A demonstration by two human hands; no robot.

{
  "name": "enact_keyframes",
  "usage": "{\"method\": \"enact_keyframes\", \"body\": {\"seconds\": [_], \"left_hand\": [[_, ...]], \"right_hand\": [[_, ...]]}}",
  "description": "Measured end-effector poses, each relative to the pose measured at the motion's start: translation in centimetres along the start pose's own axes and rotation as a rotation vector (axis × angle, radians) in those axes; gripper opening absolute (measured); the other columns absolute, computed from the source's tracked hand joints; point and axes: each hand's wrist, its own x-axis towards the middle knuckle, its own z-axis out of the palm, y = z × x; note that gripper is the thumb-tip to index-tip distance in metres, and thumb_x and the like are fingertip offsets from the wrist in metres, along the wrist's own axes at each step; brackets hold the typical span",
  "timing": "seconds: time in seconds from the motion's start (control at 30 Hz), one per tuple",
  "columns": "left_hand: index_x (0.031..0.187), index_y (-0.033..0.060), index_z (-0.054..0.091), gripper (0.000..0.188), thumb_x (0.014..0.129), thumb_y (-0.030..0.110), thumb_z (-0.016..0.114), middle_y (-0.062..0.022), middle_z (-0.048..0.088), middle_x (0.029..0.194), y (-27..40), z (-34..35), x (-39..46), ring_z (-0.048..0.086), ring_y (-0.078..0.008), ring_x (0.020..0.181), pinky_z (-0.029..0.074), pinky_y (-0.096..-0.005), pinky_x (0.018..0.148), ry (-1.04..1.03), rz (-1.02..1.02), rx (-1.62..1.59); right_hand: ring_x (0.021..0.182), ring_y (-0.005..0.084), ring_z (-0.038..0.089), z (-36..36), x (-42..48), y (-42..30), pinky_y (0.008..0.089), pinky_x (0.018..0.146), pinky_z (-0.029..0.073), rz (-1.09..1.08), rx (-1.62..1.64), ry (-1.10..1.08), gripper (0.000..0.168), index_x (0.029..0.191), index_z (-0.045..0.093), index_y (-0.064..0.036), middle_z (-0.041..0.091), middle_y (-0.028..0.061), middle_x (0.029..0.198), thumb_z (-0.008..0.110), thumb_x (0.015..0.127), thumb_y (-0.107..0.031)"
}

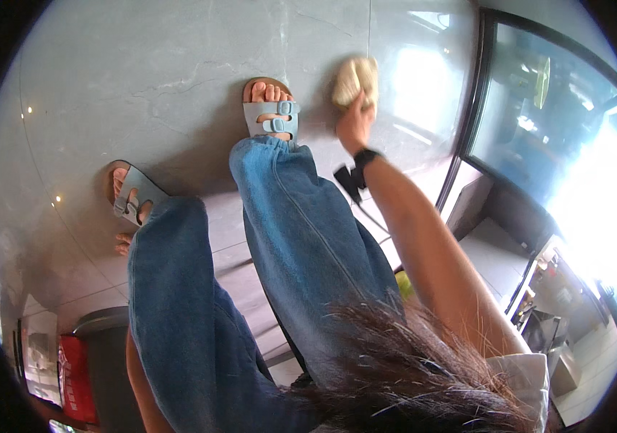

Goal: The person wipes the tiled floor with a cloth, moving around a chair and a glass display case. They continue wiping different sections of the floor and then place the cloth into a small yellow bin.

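Observation:
In the head view, my right hand is shut on a folded cream cloth, which lies against the grey stone-look floor tiles at upper right. A black band circles that wrist, with a dark piece and a cable hanging beside it. Of my left hand only the fingertips show, past the edge of my jeans at left, near a sandal; the rest is hidden behind the leg. Whether it holds anything cannot be seen. My feet, in light blue buckled sandals, stand apart on the tiles.
A dark-framed glass panel with bright reflections stands at the right. Below it are a dark opening and shelving with several items. At lower left are a dark rounded bin-like container and a red printed bag or box. Loose hair covers the lower middle.

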Motion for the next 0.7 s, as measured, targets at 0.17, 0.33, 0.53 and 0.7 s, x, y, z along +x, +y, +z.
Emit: {"method": "enact_keyframes", "body": {"seconds": [0.17, 0.33, 0.53, 0.7], "left_hand": [[0.120, -0.0110, 0.030, 0.050, 0.085, 0.022, 0.042, -0.0351, 0.042, 0.111, -0.8, 0.0, -0.4, 0.048, -0.0386, 0.102, 0.048, -0.0361, 0.076, 0.003, -0.007, 0.028], [0.121, -0.0112, 0.029, 0.051, 0.085, 0.022, 0.042, -0.0356, 0.041, 0.112, -0.3, -0.1, 0.9, 0.048, -0.0389, 0.104, 0.048, -0.0361, 0.076, 0.000, 0.020, 0.025], [0.122, -0.0115, 0.027, 0.052, 0.085, 0.023, 0.042, -0.0361, 0.040, 0.114, -0.9, -0.1, 0.4, 0.047, -0.0393, 0.105, 0.048, -0.0361, 0.077, -0.003, -0.014, -0.002], [0.122, -0.0117, 0.026, 0.054, 0.085, 0.023, 0.042, -0.0366, 0.039, 0.115, 1.3, -0.2, 2.2, 0.046, -0.0396, 0.106, 0.048, -0.0361, 0.077, 0.082, 0.063, -0.005]], "right_hand": [[0.116, 0.0490, 0.028, 3.1, -14.4, 5.0, 0.0457, 0.100, 0.023, 0.457, 0.139, -0.197, 0.085, 0.137, 0.004, -0.006, 0.017, 0.0398, 0.126, 0.054, 0.069, -0.007], [0.104, 0.0394, 0.036, 6.4, -17.9, 7.7, 0.0416, 0.087, 0.033, 0.837, 0.394, -0.297, 0.064, 0.121, 0.020, -0.009, 0.031, 0.0313, 0.111, 0.058, 0.070, -0.012], [0.084, 0.0255, 0.051, 2.0, -4.3, 6.4, 0.0358, 0.072, 0.042, 0.568, 0.557, -0.592, 0.026, 0.095, 0.052, -0.010, 0.054, 0.0160, 0.092, 0.059, 0.071, -0.016], [0.074, 0.0230, 0.059, -2.1, 12.4, 0.2, 0.0335, 0.069, 0.046, -0.743, -0.344, -0.929, 0.021, 0.084, 0.067, -0.007, 0.065, 0.0106, 0.081, 0.063, 0.069, -0.022]]}}
